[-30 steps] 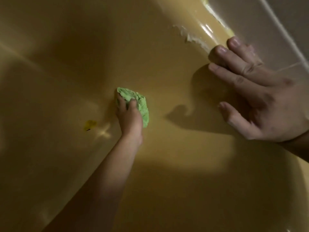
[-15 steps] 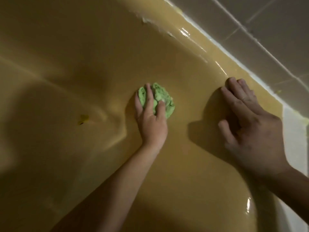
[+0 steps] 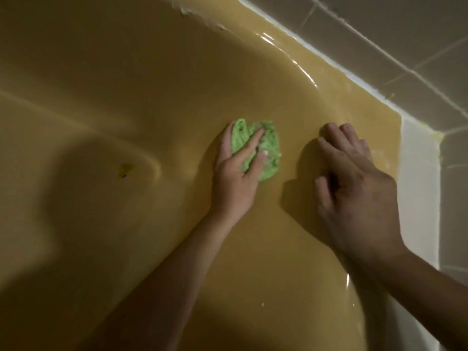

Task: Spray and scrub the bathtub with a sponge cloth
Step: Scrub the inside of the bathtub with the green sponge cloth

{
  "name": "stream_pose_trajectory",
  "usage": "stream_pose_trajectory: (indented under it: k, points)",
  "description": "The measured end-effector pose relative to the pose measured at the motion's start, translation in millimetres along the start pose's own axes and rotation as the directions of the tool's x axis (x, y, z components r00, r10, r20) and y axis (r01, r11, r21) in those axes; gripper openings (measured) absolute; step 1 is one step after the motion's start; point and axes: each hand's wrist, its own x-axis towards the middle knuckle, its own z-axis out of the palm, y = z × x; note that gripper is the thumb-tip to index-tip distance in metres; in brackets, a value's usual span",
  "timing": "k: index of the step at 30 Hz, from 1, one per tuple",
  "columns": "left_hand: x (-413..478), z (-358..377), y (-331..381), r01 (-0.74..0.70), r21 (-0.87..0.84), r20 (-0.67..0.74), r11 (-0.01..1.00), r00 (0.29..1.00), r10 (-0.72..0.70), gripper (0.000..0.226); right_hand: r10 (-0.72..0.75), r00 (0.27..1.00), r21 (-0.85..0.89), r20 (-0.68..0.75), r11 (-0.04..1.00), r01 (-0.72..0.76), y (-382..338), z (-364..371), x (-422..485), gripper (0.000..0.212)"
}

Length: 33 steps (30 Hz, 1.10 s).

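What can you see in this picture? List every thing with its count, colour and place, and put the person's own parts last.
bathtub: one, mustard yellow, fills most of the view
sponge cloth: one, green, bunched on the tub's surface, centre
spot: one, dark yellow, on the tub left of the cloth
wall tiles: several, grey-beige, upper right
sealant strip: one, white, between tub rim and tiles
panel: one, white, right edge beside the tub
left hand: one, its spread fingers press the cloth
right hand: one, rests on the tub right of the cloth, holds nothing
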Motion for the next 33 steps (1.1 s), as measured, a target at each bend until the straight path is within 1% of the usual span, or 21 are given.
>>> stream_pose_trajectory:
  k: [1, 3, 5, 6, 8, 10, 12, 14, 16, 18, 20, 22, 23, 24, 26, 27, 28, 29, 30, 31, 33]
  points:
    - [-1.3, -9.1, -26.4, 0.126, 0.017, 0.017, 0.992, 0.992, -0.126, 0.041, 0.019, 0.999, -0.002, 0.026, 1.000, -0.019, -0.9, -0.8, -0.2, 0.049]
    - [-8.5, -32.2, -74.2, 0.369, 0.130, 0.067, 0.920, 0.923, -0.380, 0.042, 0.022, 0.996, -0.019, 0.088, 1.000, -0.020, -1.8, -2.7, 0.9, 0.045]
    - [-24.0, -48.7, -98.0, 0.489, 0.204, 0.090, 0.848, 0.853, -0.514, 0.041, -0.037, 0.988, -0.089, 0.147, 0.995, 0.051, -0.6, -3.8, 3.0, 0.041]
    - [-33.4, -51.0, -96.6, 0.487, 0.212, 0.105, 0.847, 0.851, -0.515, 0.040, -0.067, 0.982, -0.117, 0.178, 0.989, 0.088, 0.1, -3.9, 3.8, 0.041]
    - [-51.6, -48.8, -70.8, 0.357, 0.187, 0.173, 0.915, 0.905, -0.388, 0.039, -0.081, 0.972, -0.129, 0.219, 0.985, 0.111, 0.2, -4.3, 5.2, 0.046]
    - [-73.3, -44.8, -30.6, 0.125, 0.139, 0.278, 0.982, 0.947, -0.159, 0.040, -0.081, 0.970, -0.119, 0.228, 0.987, 0.110, -0.9, -3.5, 5.1, 0.048]
    - [-98.7, -41.7, 0.5, -0.073, 0.072, 0.359, 0.995, 0.932, 0.043, 0.041, -0.087, 0.973, -0.101, 0.211, 0.989, 0.111, -1.4, -2.8, 4.0, 0.045]
    - [-118.8, -39.8, 7.9, -0.105, 0.023, 0.369, 0.994, 0.925, 0.089, 0.037, -0.085, 0.974, -0.100, 0.211, 0.989, 0.108, -2.4, -3.2, 1.9, 0.043]
    - [-119.9, -41.2, -9.8, 0.004, 0.024, 0.305, 1.000, 0.952, -0.011, 0.036, -0.089, 0.965, -0.136, 0.248, 0.983, 0.126, -5.4, -4.5, 0.3, 0.046]
    - [-107.8, -46.5, -44.4, 0.217, 0.112, 0.228, 0.970, 0.944, -0.237, 0.037, -0.095, 0.936, -0.216, 0.338, 0.961, 0.175, -8.8, -6.8, -1.7, 0.053]
    - [-93.2, -57.0, -79.7, 0.444, 0.239, 0.163, 0.864, 0.859, -0.486, 0.039, -0.075, 0.886, -0.314, 0.458, 0.919, 0.240, -13.2, -10.5, -1.7, 0.061]
    - [-83.9, -64.2, -96.1, 0.530, 0.334, 0.119, 0.780, 0.797, -0.592, 0.043, -0.048, 0.823, -0.422, 0.566, 0.841, 0.339, -20.4, -11.4, 2.9, 0.069]
    - [-85.1, -64.8, -90.7, 0.510, 0.357, 0.127, 0.782, 0.803, -0.582, 0.044, -0.045, 0.795, -0.449, 0.605, 0.806, 0.386, -23.8, -10.8, 5.1, 0.072]
    - [-91.7, -63.2, -77.6, 0.450, 0.354, 0.156, 0.820, 0.836, -0.526, 0.043, -0.045, 0.781, -0.457, 0.623, 0.790, 0.410, -26.0, -10.1, 6.3, 0.074]
    - [-119.9, -60.2, -35.6, 0.218, 0.261, 0.281, 0.940, 0.915, -0.290, 0.043, -0.041, 0.792, -0.461, 0.610, 0.794, 0.396, -27.2, -10.6, 6.7, 0.077]
    - [-139.2, -62.2, -12.8, 0.069, 0.206, 0.348, 0.976, 0.927, -0.139, 0.044, -0.041, 0.802, -0.465, 0.596, 0.797, 0.386, -27.1, -10.3, 5.0, 0.076]
    - [-159.6, -65.6, 5.0, -0.069, 0.159, 0.409, 0.985, 0.913, -0.002, 0.043, -0.045, 0.807, -0.468, 0.588, 0.795, 0.385, -27.0, -9.5, 3.8, 0.075]
    - [-178.6, -70.0, 17.7, -0.160, 0.112, 0.457, 0.981, 0.885, 0.092, 0.042, -0.045, 0.806, -0.475, 0.591, 0.788, 0.392, -27.5, -9.0, 3.7, 0.074]
    - [-192.6, -74.4, 20.8, -0.194, 0.063, 0.482, 0.979, 0.865, 0.140, 0.041, -0.036, 0.798, -0.485, 0.602, 0.777, 0.401, -28.9, -8.7, 3.8, 0.075]
    - [-199.9, -77.9, 15.7, -0.183, 0.039, 0.485, 0.982, 0.863, 0.142, 0.040, -0.023, 0.789, -0.495, 0.614, 0.767, 0.408, -31.2, -8.9, 3.5, 0.076]
    - [-196.4, -84.0, -10.3, -0.068, 0.098, 0.465, 0.993, 0.885, 0.015, 0.041, 0.014, 0.772, -0.530, 0.636, 0.735, 0.423, -35.2, -10.7, -0.1, 0.079]
